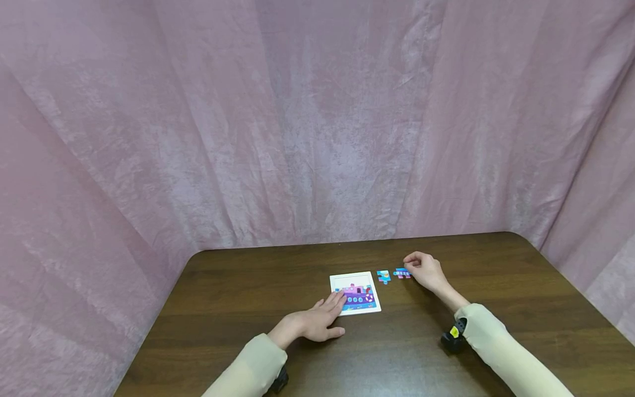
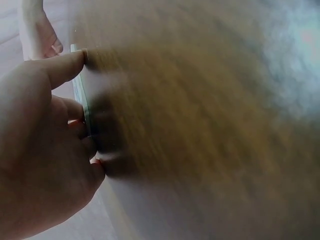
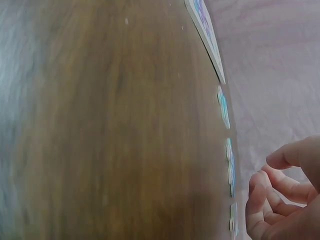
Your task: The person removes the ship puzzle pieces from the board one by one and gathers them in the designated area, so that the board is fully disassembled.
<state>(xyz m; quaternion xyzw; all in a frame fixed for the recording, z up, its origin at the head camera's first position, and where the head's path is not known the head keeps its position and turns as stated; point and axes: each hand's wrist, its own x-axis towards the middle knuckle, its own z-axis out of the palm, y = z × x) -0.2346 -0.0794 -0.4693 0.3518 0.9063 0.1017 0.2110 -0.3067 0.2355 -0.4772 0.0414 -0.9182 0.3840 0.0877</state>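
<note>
A white-framed jigsaw board [image 1: 373, 293] with a pink and purple ship picture lies on the table. My left hand [image 1: 317, 321] rests its outstretched fingers on the board's lower left part, thumb spread off to the side. To the right of the board are a blue puzzle piece [image 1: 383, 275] and another with pink tabs [image 1: 403, 273]. My right hand [image 1: 425, 271] hovers at the far end of this row, fingers loosely bent with nothing seen between them. In the right wrist view, a third puzzle piece [image 3: 233, 220] lies beside the hand; the head view hides it.
The brown wooden table [image 1: 238, 309] has rounded far corners. Behind it hangs a pink velvet curtain [image 1: 317, 138]. Each wrist wears a black camera, the right camera [image 1: 453, 336] bearing a yellow mark.
</note>
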